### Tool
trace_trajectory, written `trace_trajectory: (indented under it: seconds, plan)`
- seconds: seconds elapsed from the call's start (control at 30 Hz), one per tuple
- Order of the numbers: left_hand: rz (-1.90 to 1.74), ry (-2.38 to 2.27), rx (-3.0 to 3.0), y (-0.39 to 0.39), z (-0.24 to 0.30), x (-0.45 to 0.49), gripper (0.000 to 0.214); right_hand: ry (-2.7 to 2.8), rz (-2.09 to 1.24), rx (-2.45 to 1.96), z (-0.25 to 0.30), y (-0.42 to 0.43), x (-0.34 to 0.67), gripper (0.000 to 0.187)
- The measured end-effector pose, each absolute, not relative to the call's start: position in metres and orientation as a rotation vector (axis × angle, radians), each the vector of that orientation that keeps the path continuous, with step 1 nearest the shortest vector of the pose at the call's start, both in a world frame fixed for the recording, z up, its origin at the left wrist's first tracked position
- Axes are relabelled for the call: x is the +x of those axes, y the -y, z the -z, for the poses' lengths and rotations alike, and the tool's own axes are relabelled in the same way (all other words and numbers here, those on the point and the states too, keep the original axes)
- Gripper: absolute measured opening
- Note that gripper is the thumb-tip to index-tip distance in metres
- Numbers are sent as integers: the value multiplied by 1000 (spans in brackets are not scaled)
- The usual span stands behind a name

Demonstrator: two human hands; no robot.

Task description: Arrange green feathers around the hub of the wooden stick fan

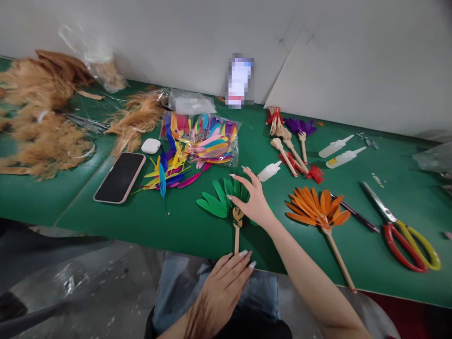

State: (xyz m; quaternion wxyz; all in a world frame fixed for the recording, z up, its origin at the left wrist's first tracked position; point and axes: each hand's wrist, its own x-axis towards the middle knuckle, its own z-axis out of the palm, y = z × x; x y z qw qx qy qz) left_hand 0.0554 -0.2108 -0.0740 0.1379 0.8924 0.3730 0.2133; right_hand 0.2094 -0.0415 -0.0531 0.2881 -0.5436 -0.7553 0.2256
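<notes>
A fan of green feathers (pixel 214 200) is fixed to a pale wooden stick (pixel 237 239) with a rounded wooden piece near its top. My right hand (pixel 254 200) hovers over the feathers with its fingers spread and curved, covering part of them; whether a fingertip touches them I cannot tell. Across the stick's lower end, at the table edge, my left hand (pixel 226 282) lies with fingers stretched flat. Just beyond my right hand is a small white glue bottle (pixel 270 171). To the right lies a similar orange feather fan (pixel 318 207) on a stick.
Scissors (pixel 390 221) and a dark pen (pixel 355 213) lie at right, with two more white bottles (pixel 335 147) behind. Wooden forks and spoons (pixel 287 141) are farther back. Loose feathers (pixel 173 167), bagged feathers (pixel 212 141), a phone (pixel 120 178) and dried grass (pixel 49 113) occupy the left.
</notes>
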Motion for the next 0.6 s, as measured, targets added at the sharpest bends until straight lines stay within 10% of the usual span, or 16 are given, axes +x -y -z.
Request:
trace_trajectory:
  seconds: [0.6]
  plan:
    - [-627,-1073,2589,208,64,55,39,1832,-661,-1397,51,42,208,34]
